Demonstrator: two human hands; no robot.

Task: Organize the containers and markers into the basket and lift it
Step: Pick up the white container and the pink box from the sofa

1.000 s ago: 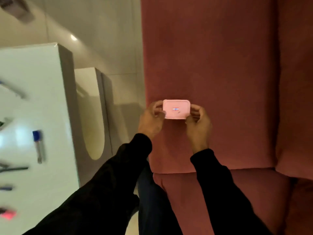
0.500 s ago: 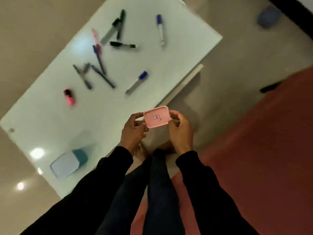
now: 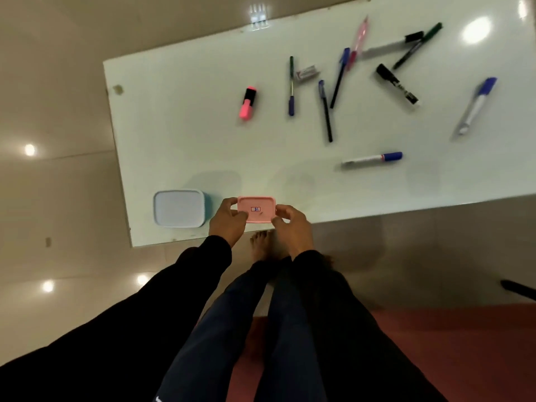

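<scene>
A small pink container (image 3: 256, 209) with a label on top is held between my left hand (image 3: 227, 221) and my right hand (image 3: 291, 224), above the near edge of the white table (image 3: 188, 134). A teal container with a white lid (image 3: 179, 208) stands on the table just left of my left hand. Several markers and pens lie scattered farther back: a pink highlighter (image 3: 248, 103), a blue-capped marker (image 3: 372, 159), a black marker (image 3: 396, 84), another blue-capped marker (image 3: 476, 105). No basket is in view.
A small eraser (image 3: 306, 72) lies among the pens. My legs and bare foot (image 3: 260, 245) are below the table's near edge. A red sofa cushion (image 3: 452, 352) is at the lower right, glossy beige floor (image 3: 58, 184) to the left.
My view has swung from the red sofa round to the white table. Both hands kept hold of the pink container throughout and now hold it over the table's near edge.
</scene>
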